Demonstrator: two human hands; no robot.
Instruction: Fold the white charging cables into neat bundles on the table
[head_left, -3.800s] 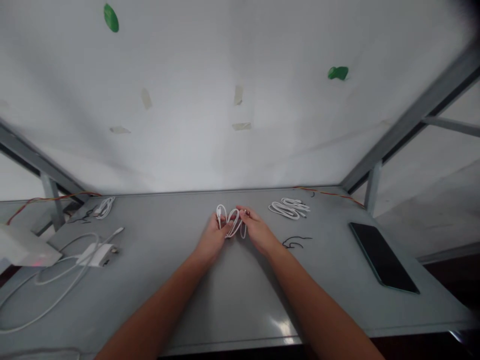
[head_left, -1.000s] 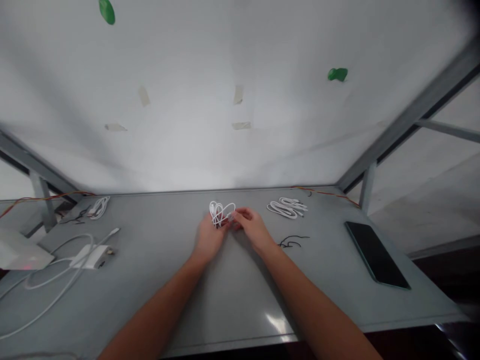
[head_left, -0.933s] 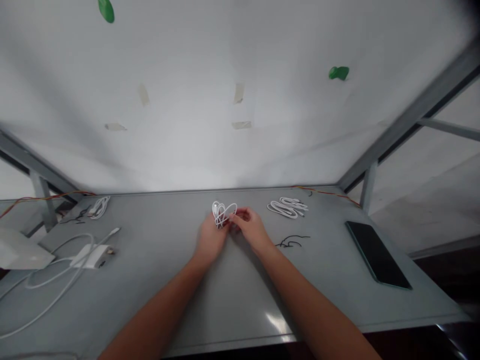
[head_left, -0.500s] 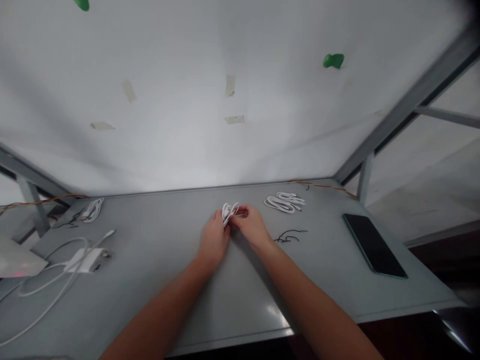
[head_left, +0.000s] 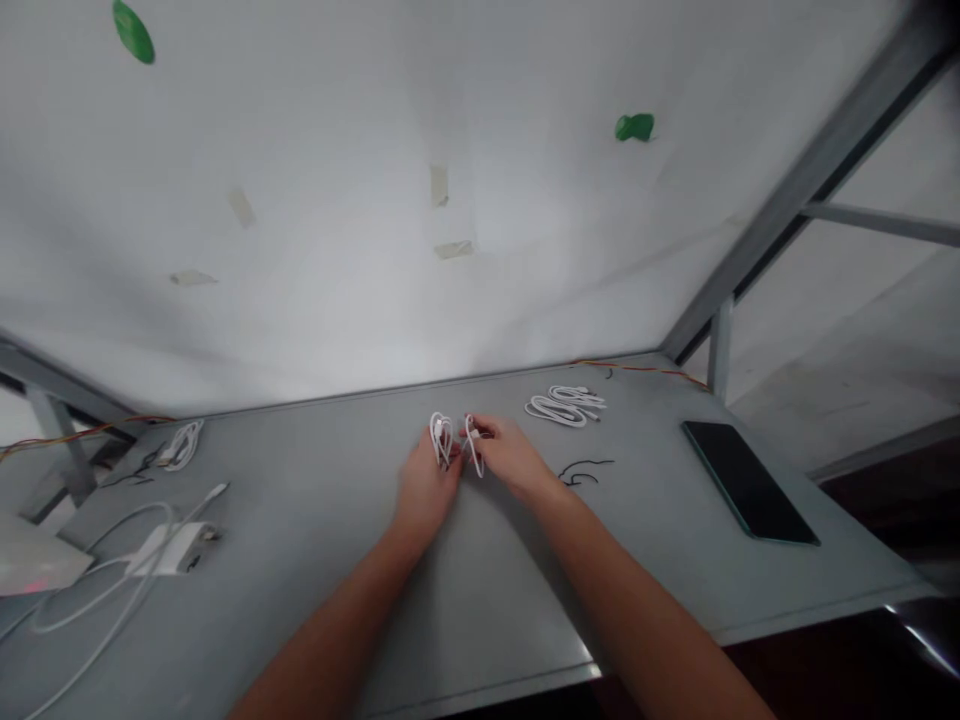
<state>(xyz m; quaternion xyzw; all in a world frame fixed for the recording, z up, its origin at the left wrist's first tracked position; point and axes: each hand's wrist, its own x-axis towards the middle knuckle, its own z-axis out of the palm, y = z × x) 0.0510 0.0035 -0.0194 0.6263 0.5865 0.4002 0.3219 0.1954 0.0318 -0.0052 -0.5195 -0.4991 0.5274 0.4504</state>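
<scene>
Two hands meet over the middle of the grey table (head_left: 487, 570), and between them is the white cable (head_left: 442, 438), lifted just off the surface. The left hand (head_left: 424, 488) pinches a bunch of small upright loops at their base. The right hand (head_left: 511, 460), just beside it, nips a short length of the same cable between thumb and fingertip; at this size it's hard to say whether that is the plug end or another loop.

For the looping in hand, I'd judge the left pinch should stay firm at the base so the loops don't spring apart, while the right feeds its length in without a twist. Even loop sizes would make it lie flat like the finished coils nearby.

To the right, two coiled cables (head_left: 564, 407) lie near the back edge, a black twist tie (head_left: 586, 468) sits loose near the right wrist, and a dark phone (head_left: 747, 482) lies flat, well apart. On the left side sit a white charger (head_left: 171, 547) with its lead sprawled out and a small coil (head_left: 181, 444) near the far corner. An orange wire (head_left: 637, 368) runs along the back edge. Behind rises a white wall (head_left: 480, 90) with masking tape strips (head_left: 439, 185) and green tape (head_left: 634, 127), framed by a grey metal strut (head_left: 795, 205).
</scene>
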